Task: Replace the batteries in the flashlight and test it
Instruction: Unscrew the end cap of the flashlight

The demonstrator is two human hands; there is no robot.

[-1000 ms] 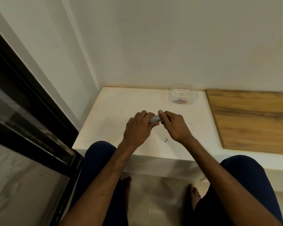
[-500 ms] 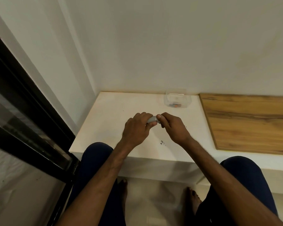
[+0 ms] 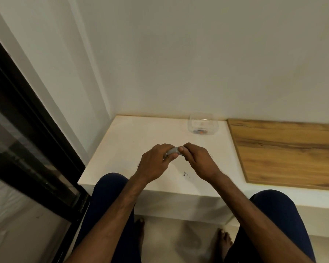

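Note:
A small grey flashlight (image 3: 172,151) is held level above the white ledge (image 3: 133,149), mostly hidden by my fingers. My left hand (image 3: 156,161) wraps around its left part. My right hand (image 3: 197,158) pinches its right end with thumb and fingers. Only a short grey stretch shows between the two hands. A clear plastic box (image 3: 202,123) stands at the back of the ledge by the wall, with small batteries lying in its bottom.
A wooden panel (image 3: 289,150) lies on the ledge to the right. A dark-framed glass door (image 3: 27,149) runs along the left. Small dark specks (image 3: 185,174) mark the ledge near its front edge. My knees and bare feet are below the ledge.
The view has tilted upward, so the ledge and hands sit lower in frame. Both hands keep their hold on the flashlight with little shift of the fingers.

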